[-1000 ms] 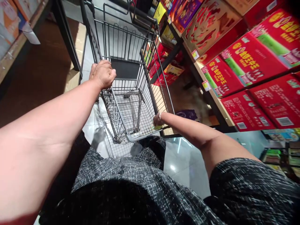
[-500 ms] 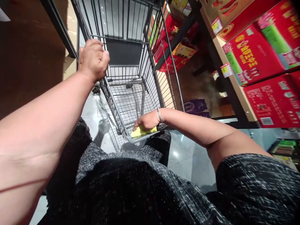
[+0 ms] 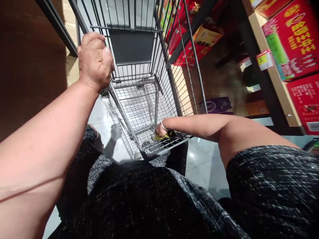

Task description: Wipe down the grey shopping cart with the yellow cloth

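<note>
A dark wire shopping cart (image 3: 126,124) stands tilted in view in front of my legs. My left hand (image 3: 94,61) is closed round the left top rail of the cart, knuckles up. Down inside the basket, at its near end, my right hand (image 3: 161,129) presses a yellow cloth (image 3: 160,136) against the wire mesh. Its fingers are partly hidden by the wrist and the cloth. A dark flat panel (image 3: 131,45) is fixed across the far part of the cart.
On the right, shelves hold red boxes (image 3: 291,39) with a price tag (image 3: 265,60) at the edge. Red gift bags (image 3: 185,56) and a purple pack (image 3: 215,105) sit lower down. A brown panel (image 3: 30,66) is at left; pale tiled floor (image 3: 199,166) lies below.
My right hand has moved with the yellow cloth from the near rim rightward and down into the basket. My left hand keeps its grip on the rail. The view has shifted slightly.
</note>
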Action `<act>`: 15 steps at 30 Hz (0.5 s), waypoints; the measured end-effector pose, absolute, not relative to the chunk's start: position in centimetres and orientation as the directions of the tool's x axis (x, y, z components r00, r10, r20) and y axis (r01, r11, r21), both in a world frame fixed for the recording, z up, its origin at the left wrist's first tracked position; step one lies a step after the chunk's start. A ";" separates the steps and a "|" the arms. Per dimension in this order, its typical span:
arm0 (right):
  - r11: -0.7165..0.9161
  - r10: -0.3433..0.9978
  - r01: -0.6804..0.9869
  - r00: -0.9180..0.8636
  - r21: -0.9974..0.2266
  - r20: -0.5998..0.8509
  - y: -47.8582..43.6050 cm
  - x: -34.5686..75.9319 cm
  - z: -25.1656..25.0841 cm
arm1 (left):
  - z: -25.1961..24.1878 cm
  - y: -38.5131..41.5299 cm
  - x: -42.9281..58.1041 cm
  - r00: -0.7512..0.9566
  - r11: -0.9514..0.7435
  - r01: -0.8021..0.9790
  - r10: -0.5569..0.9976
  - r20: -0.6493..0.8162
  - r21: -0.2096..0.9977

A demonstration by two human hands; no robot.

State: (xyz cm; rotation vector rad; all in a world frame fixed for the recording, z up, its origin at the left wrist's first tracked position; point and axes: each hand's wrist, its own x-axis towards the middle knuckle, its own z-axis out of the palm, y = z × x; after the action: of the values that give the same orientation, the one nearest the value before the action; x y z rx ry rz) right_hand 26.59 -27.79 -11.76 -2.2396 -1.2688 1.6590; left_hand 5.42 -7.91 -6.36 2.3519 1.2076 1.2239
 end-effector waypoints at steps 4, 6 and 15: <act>-0.749 0.384 0.519 -0.168 -0.413 -0.908 -27.9 23.4 -10.7 | -6.2 -7.6 5.8 0.358 -0.603 0.642 0.782 0.510 0.474; -0.790 0.329 0.481 -0.191 -0.381 -0.925 -27.9 22.2 -8.8 | -6.1 -7.4 6.0 0.387 -0.589 0.673 0.796 0.465 0.448; -0.057 0.971 0.523 -0.170 -0.850 -0.169 -30.2 20.9 2.4 | -4.7 -8.8 6.9 0.368 -0.525 0.733 0.841 0.397 0.432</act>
State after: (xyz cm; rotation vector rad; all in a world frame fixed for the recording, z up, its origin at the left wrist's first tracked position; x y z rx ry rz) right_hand 20.86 -30.18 2.36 -1.5920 -1.7177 1.1546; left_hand 6.85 -8.81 -4.73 2.4427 1.4219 0.8754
